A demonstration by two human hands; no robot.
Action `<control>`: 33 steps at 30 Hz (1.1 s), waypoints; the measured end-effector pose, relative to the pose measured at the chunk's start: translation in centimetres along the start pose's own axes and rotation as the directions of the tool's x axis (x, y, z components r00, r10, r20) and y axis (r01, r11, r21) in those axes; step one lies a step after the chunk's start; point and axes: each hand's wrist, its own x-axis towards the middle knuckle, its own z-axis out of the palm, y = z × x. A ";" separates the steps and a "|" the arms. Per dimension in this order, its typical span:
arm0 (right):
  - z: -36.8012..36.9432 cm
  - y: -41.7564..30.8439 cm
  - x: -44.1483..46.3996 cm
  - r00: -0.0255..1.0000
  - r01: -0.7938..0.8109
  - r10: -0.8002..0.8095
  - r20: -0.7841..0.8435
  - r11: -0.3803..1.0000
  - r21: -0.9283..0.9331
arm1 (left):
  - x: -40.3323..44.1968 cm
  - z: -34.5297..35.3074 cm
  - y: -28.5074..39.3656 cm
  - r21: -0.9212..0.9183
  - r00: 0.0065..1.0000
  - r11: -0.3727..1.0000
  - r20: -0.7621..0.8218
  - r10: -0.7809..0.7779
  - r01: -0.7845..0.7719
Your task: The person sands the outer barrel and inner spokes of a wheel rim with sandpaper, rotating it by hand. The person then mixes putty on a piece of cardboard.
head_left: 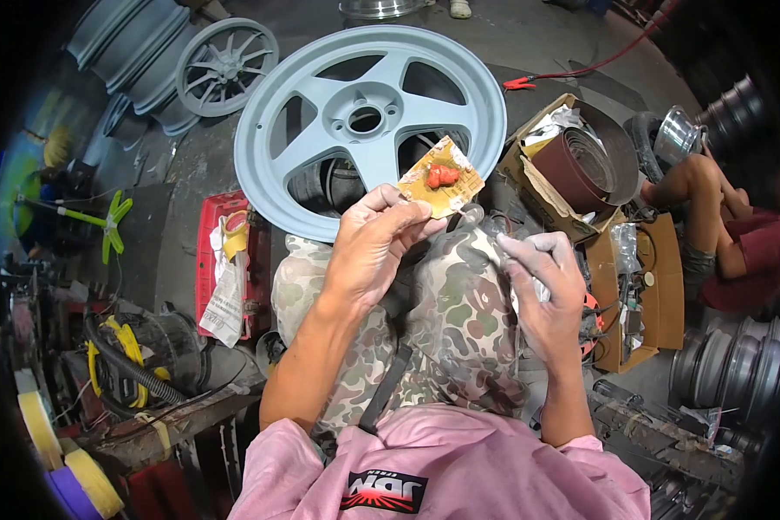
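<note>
In my left hand [381, 238] a yellowish, worn piece of card [419, 196] is pinched between thumb and fingers. A lump of red putty [443, 176] sits on the card. My right hand [546, 282] is closed in a pinch to the right of the card; whatever its fingers hold is too small and blurred to name. Just beyond both hands, a grey-coated car wheel [295, 186] with broad spokes leans in front of my knees, tilted toward me. The card overlaps its lower right part.
A red case [206, 269] with paper and tape stands left. Right are a box with a brown sandpaper roll [572, 169] and an open cardboard box [663, 286]. More wheels [227, 68] stand back left. Another person's legs [693, 195] are at right. A red hose [611, 61] crosses the floor.
</note>
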 end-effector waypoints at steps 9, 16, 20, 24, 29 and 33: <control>-0.3 0.3 0.2 0.962 -0.274 0.259 0.089 0.913 0.302 | -0.2 0.2 0.2 -0.006 1.000 1.000 0.000 -0.005 0.005; -1.1 0.6 1.3 0.998 0.003 -0.001 -0.059 0.999 0.040 | -0.3 0.1 0.1 0.032 0.997 0.998 0.054 0.051 -0.053; -1.0 0.8 1.5 0.999 -0.016 0.017 -0.028 0.998 0.066 | -0.3 -0.3 0.1 0.059 0.991 0.997 0.126 0.046 -0.054; -0.7 1.2 1.4 0.998 -0.018 0.012 0.060 0.994 0.108 | -0.3 -0.4 0.0 0.082 0.984 0.994 0.167 0.056 -0.070; -1.0 1.0 1.3 0.988 -0.089 0.068 0.137 0.983 0.159 | -0.2 -0.6 -0.2 0.131 0.985 0.986 0.150 0.083 -0.103; -1.0 0.9 1.1 0.992 -0.099 0.078 0.102 0.971 0.217 | 0.0 -0.6 -0.2 0.132 0.988 0.984 0.118 0.104 -0.120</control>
